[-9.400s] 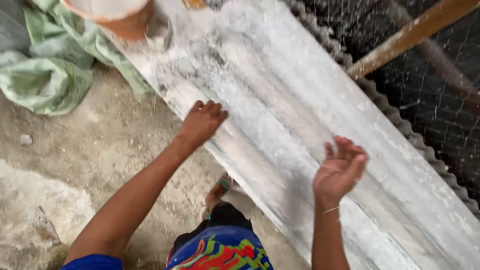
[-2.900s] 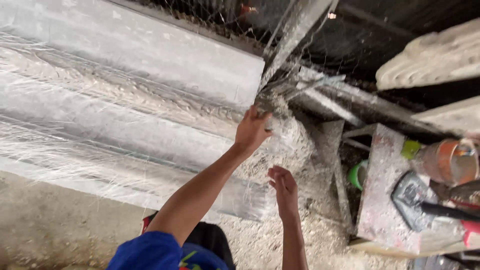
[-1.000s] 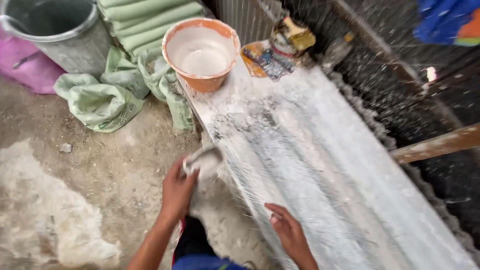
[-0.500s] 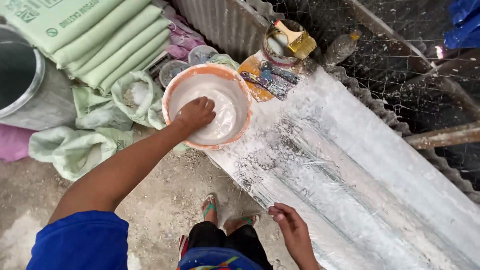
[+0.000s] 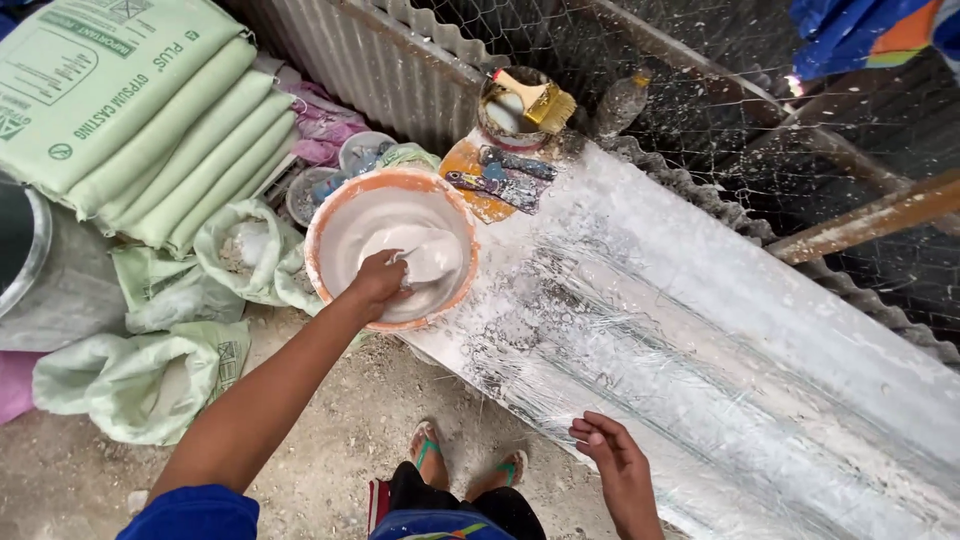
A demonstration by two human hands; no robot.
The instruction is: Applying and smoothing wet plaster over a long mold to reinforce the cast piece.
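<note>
Left hand (image 5: 378, 283) now dips deeper in orange basin (image 5: 322, 222), grip curled on white plaster (image 5: 425, 262); right hand (image 5: 612, 455) spread over sheet (image 5: 720, 340), long axis running lower-right.

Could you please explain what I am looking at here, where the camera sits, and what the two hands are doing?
There is no machine here: a person works with bare hands, and the one picture comes from a camera worn on the head, looking down past the arms to the sandalled feet. The left hand reaches into an orange basin of white paste and holds a paste-coated scoop or cup; I cannot tell which. The right hand hovers open at the near edge of a long white corrugated sheet smeared with paste and fibres. At the sheet's far end lie a brush on a small tub and some tools. On the ground to the left are stacked pale green sacks and a grey bucket.
</note>
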